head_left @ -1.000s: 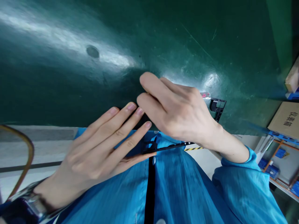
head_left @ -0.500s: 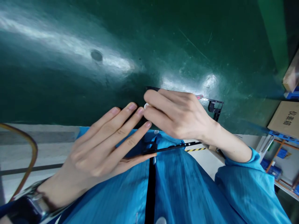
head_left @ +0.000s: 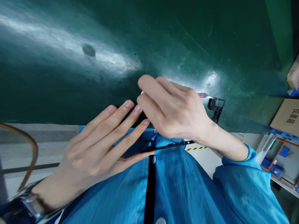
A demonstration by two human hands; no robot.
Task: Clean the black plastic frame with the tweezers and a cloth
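Head view: what surface is that?

A dark green bench [head_left: 58, 93], glossy, with a bright streak of reflected light at the left, a round dark spot [head_left: 89, 50] and thin scratches.

And the room past it?

Pale floor [head_left: 203, 158] below the bench edge, with yellow-and-black tape [head_left: 195, 148]. A yellowish-brown hose [head_left: 33, 149] curves at far left. At far right, a cardboard box [head_left: 285, 115] with dark printed characters, and below it orange shelving [head_left: 277, 153] with blue bins [head_left: 276, 171].

Where's the piece being worked on?

The black frame [head_left: 168, 146] is at the near edge of the bench; its lower bar shows in front of the blue jacket [head_left: 173, 180], its right corner beyond the right wrist.

What stands in the way?

The right hand [head_left: 177, 109] covers much of the frame's middle, and the left hand [head_left: 93, 155] hides its left end. A grey strip with pink marks [head_left: 202, 95] pokes out just behind the right knuckles.

Each grip?

Left: fingers spread over the frame, thumb under its lower bar, holding it. Right: narrow, fingers curled, pinching a white sliver [head_left: 142, 92], mostly hidden.
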